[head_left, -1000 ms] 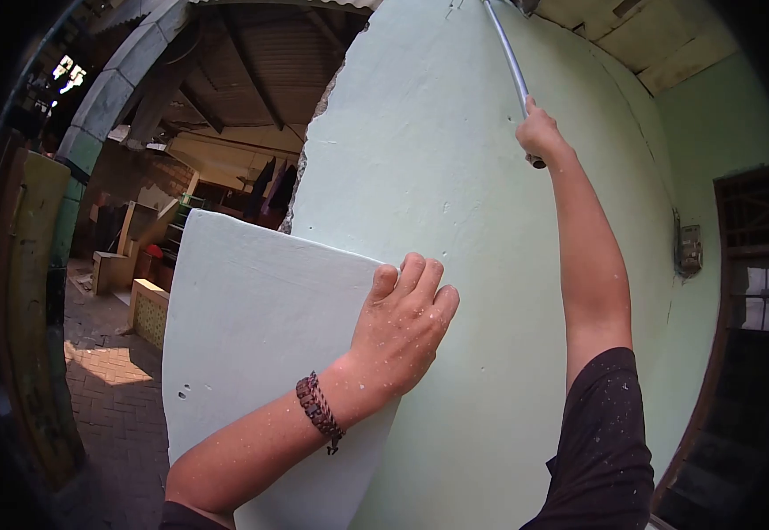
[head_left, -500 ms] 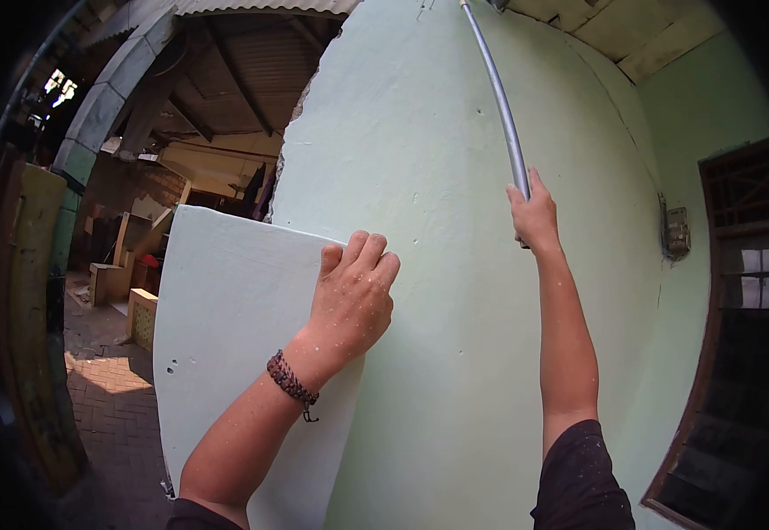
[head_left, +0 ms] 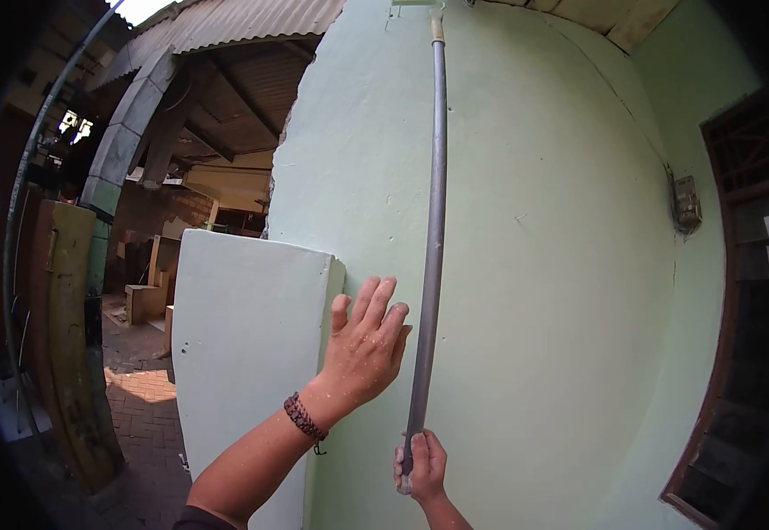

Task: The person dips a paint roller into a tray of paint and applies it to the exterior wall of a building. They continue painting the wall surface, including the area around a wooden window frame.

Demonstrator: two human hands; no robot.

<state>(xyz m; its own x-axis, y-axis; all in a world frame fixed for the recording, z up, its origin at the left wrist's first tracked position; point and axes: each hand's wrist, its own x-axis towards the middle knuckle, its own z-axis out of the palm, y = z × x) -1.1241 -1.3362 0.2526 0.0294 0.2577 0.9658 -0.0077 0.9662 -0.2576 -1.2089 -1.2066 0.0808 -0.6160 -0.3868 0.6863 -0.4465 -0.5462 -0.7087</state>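
My right hand (head_left: 423, 464) is wrapped around the lower end of a long grey paint roller pole (head_left: 438, 177). The pole stands almost upright against the view of the pale green wall (head_left: 561, 291). At its top is a cream-coloured neck, and a light green part, apparently the roller head (head_left: 412, 3), is cut off by the upper edge. My left hand (head_left: 367, 349) is raised with fingers apart and nothing in it, just left of the pole. It wears a braided bracelet, and pale paint specks dot its skin.
A low pale wall section (head_left: 247, 353) juts out at the left. Beyond it are a brick-paved passage (head_left: 141, 397) and a corrugated roof (head_left: 234, 26). An electric meter box (head_left: 686, 205) and a dark-framed window (head_left: 746, 300) are on the right.
My right hand has dropped down and leftward with the pole, which now stands more upright. The left hand has shifted lower in view, its fingers spreading; the view has also shifted.
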